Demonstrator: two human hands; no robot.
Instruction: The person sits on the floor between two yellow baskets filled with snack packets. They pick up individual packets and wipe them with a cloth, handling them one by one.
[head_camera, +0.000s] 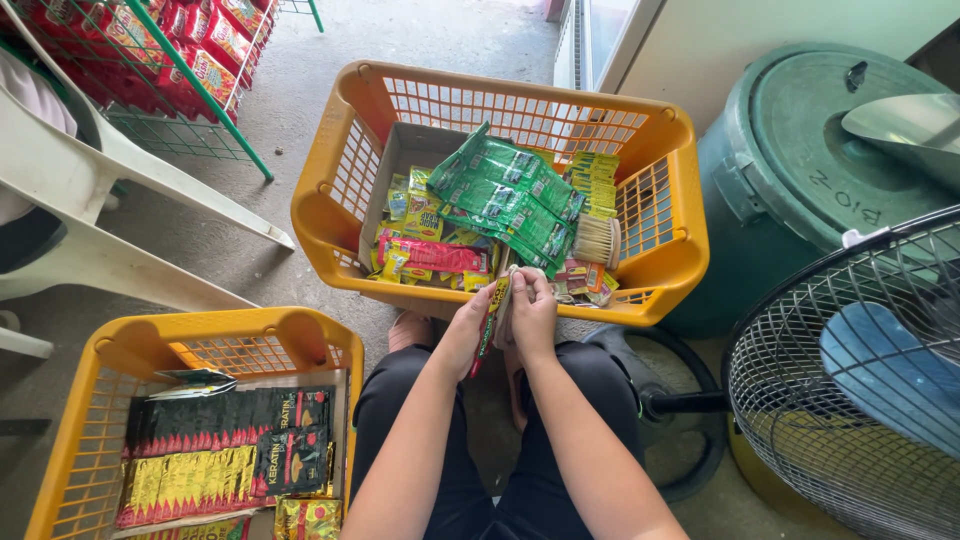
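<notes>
1. Foil-glossy sachet strip (489, 325), red and yellow, is pinched between my left hand (468, 333) and right hand (532, 318), both clamped on it, just over the near rim of the orange basket (330, 215).
2. Step looks like sorting strips; next needs a clean pull.
3. Basket: slotted rigid plastic, holding green sachet strips (505, 195) and a bristle brush (598, 240).
4. Second orange basket (110, 352) sits left, with black and gold strips.

Glossy foil sachets (492, 312) are shining between both hands; beyond them, the orange basket (672, 265) is showing smooth moulded plastic latticework.
</notes>
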